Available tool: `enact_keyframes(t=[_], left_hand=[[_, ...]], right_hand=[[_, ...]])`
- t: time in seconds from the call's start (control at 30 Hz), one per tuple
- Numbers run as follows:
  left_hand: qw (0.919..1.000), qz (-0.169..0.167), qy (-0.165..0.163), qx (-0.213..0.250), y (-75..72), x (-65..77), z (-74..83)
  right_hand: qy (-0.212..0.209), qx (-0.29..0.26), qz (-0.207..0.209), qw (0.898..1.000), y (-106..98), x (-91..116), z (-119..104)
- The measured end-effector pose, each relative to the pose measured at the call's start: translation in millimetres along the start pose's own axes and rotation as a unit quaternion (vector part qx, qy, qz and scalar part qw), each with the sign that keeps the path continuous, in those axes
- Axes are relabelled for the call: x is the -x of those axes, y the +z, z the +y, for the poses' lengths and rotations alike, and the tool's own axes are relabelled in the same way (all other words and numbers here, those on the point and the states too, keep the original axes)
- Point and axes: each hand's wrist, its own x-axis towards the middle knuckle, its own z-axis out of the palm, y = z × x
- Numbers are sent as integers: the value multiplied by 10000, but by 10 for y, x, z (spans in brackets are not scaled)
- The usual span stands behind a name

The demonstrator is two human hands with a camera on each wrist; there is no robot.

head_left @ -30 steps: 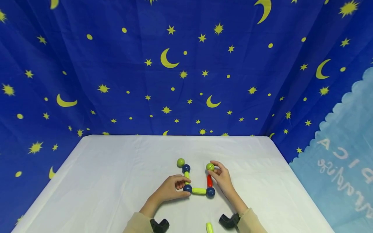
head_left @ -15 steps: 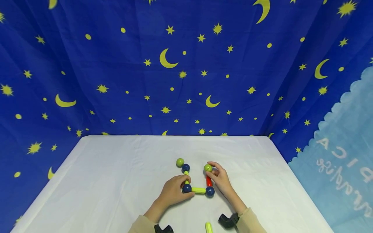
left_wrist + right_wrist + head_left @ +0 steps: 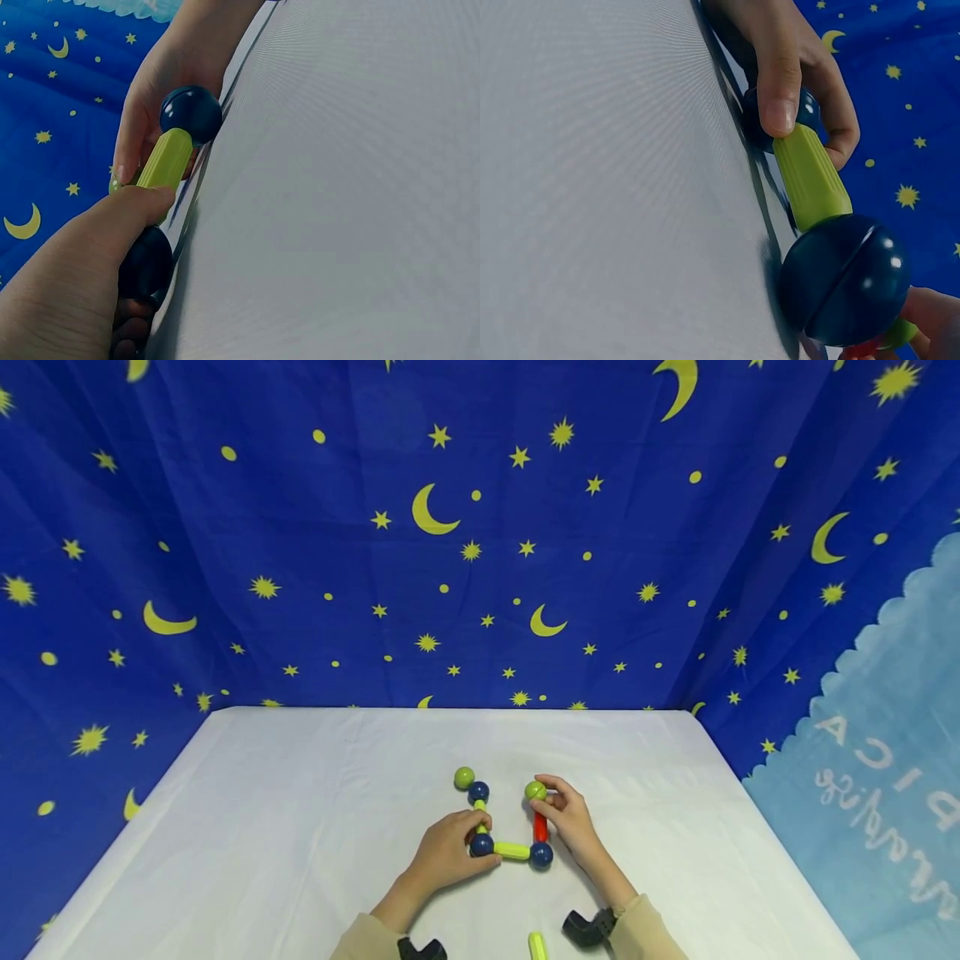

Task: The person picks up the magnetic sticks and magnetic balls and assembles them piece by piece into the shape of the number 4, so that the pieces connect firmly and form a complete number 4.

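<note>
On the white table, magnetic rods and balls form a U in the head view. My left hand [image 3: 444, 856] grips the left corner, fingers around its dark blue ball [image 3: 482, 844]; the thumb overlaps the end of the yellow-green crosswise rod [image 3: 512, 851]. That rod runs to another dark blue ball [image 3: 541, 856] at the right corner. From there a red rod [image 3: 540, 827] points away, with a green ball [image 3: 535, 790] at its far end, pinched between thumb and fingers of my right hand [image 3: 570, 817]. A second yellow-green rod on the left side is partly hidden by my left fingers.
Beyond the left side sit a dark blue ball [image 3: 478, 791] and a green ball [image 3: 464, 777] right by it. One loose yellow-green rod [image 3: 537, 946] lies near the front edge. Blue star-patterned cloth [image 3: 480, 568] walls the table's back and sides.
My left hand has shifted slightly right, its thumb now farther along the crosswise rod. The right hand and its green ball have moved a little left.
</note>
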Motion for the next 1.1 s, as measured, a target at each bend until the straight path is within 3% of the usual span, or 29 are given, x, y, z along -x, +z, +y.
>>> enact_keyframes(t=[0.37, 0.5, 0.63, 0.73, 0.87, 1.1], left_hand=[[10000, -18, -39, -6, 19, 2, -6], [9999, 60, 117, 32, 21, 9, -18], [9996, 124, 264, -60, 20, 17, -26], [9994, 114, 298, -137, 12, 21, -22], [9994, 89, 307, -137, 6, 22, -14], [9995, 47, 284, -101, 0, 18, -6]], right_hand=[[562, -655, 4, 9963, -24, -1, 22], [596, -490, 25, 9970, -15, 4, 14], [584, -197, -6, 9981, 9, 65, -159], [626, -45, 66, 9980, 19, 47, -161], [645, 109, 212, 9976, 19, -36, -6], [638, 254, 181, 9975, 14, -51, -16]])
